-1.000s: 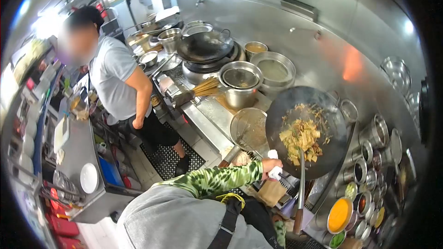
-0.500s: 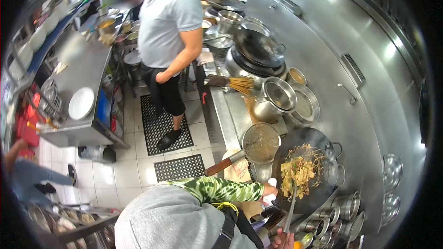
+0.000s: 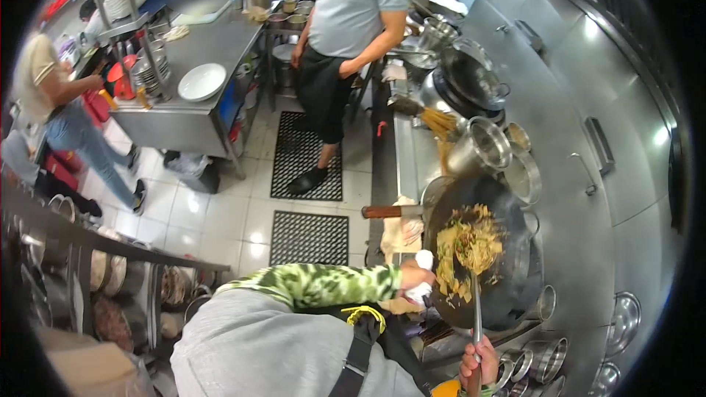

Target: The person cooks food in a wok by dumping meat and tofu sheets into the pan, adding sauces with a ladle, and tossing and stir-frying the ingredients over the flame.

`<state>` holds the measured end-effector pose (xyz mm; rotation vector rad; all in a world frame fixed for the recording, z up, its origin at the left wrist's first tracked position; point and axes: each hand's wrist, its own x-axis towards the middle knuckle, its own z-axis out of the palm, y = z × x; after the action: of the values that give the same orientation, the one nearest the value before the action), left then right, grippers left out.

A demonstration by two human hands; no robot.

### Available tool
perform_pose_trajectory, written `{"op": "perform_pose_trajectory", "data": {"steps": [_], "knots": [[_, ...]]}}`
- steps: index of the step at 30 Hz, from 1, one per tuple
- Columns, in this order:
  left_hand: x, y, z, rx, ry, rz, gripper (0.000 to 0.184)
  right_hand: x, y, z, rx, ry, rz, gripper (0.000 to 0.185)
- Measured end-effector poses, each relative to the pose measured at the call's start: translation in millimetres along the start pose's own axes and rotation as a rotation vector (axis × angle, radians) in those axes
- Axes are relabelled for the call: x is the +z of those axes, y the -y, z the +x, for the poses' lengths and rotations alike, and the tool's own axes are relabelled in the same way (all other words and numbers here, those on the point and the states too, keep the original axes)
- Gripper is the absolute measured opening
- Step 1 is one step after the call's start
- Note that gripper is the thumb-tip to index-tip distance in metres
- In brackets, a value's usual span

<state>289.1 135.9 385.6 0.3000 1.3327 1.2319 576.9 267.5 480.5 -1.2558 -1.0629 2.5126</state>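
Note:
My left hand (image 3: 417,279), at the end of a green patterned sleeve (image 3: 331,284), is closed on a white cloth (image 3: 422,292) at the near-left rim of a dark wok (image 3: 515,290). Below the wok, my right hand (image 3: 479,362) is wrapped round the handle of a long metal ladle (image 3: 477,312). The ladle's head lies among flat noodles (image 3: 471,242) inside the wok. What lies under the cloth is hidden.
Left of the wok are a wooden-handled strainer (image 3: 390,212) and a brush (image 3: 439,123); a pot (image 3: 478,148) stands behind. Small pots (image 3: 548,356) are at lower right. A co-worker (image 3: 357,15) stands beyond, another person (image 3: 73,114) at far left. A white plate (image 3: 202,81) rests on a counter.
The view has swung left. The wok has moved over part of the strainer, and the ladle's head has shifted within the noodles. My right hand, unseen in the first frame, has come into view.

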Motion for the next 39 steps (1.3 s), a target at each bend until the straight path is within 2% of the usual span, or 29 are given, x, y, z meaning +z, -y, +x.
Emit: {"op": "perform_pose_trajectory", "data": {"steps": [2,3,5,6,8,9,10,12,15,18,21,26,28,29,33,39], "knots": [[-32.5,14.6,-37.2,0.044,0.027,0.06,0.036,11.5,-1.6,-8.3,0.028,0.042,-0.067,0.042],[-47.3,23.9,-69.9,0.158,-0.039,-0.001,0.033,16.3,-1.6,-8.5,0.04,0.103,-0.106,0.044],[-64.1,53.2,-97.0,0.222,-0.189,-0.11,0.029,31.0,-1.7,2.5,0.064,0.226,-0.186,0.052],[-73.4,78.4,-91.9,0.172,-0.267,-0.164,0.027,44.4,-1.4,10.0,0.088,0.271,-0.225,0.053],[-89.5,97.9,-128.7,0.233,-0.331,-0.247,0.026,81.7,-0.9,26.2,0.121,0.365,-0.306,0.056],[-95.5,78.8,-158.9,0.196,-0.337,-0.131,0.025,97.5,-3.6,39.4,0.139,0.46,-0.33,0.056],[-90.5,74.0,-180.5,0.309,-0.396,-0.251,0.024,112.8,-7.5,55.1,0.157,0.553,-0.356,0.057],[-104.1,103.0,-190.2,0.484,-0.509,-0.385,0.023,151.6,-18.5,79.8,0.206,0.644,-0.377,0.054],[-122.4,120.7,-208.3,0.529,-0.676,-0.689,0.015,211.0,-39.2,120.5,0.342,0.793,-0.4,0.051],[-156.9,152.7,-219.1,0.618,-0.809,-0.795,0.015,267.8,-70.3,157.0,0.482,0.864,-0.408,0.05],[-183.1,163.5,-230.0,0.657,-0.925,-0.844,0.015,322.3,-86.6,188.0,0.642,0.925,-0.459,0.049],[-216.7,171.2,-256.0,0.582,-1.103,-0.898,0.014,407.7,-104.0,212.9,0.782,0.932,-0.522,0.037],[-223.5,162.0,-264.5,0.57,-1.139,-0.917,0.014,440.9,-98.9,217.3,0.79,0.96,-0.525,0.037],[-230.2,167.3,-255.4,0.681,-1.094,-1.103,0.016,458.3,-94.3,219.5,0.776,0.97,-0.545,0.036],[-243.7,159.4,-249.6,0.743,-1.163,-1.173,0.017,525.8,-65.5,238.3,0.722,1.065,-0.607,0.036],[-259.5,141.5,-231.0,0.829,-1.335,-1.315,0.013,621.4,-31.0,303.8,0.466,1.268,-0.817,0.041]]}}
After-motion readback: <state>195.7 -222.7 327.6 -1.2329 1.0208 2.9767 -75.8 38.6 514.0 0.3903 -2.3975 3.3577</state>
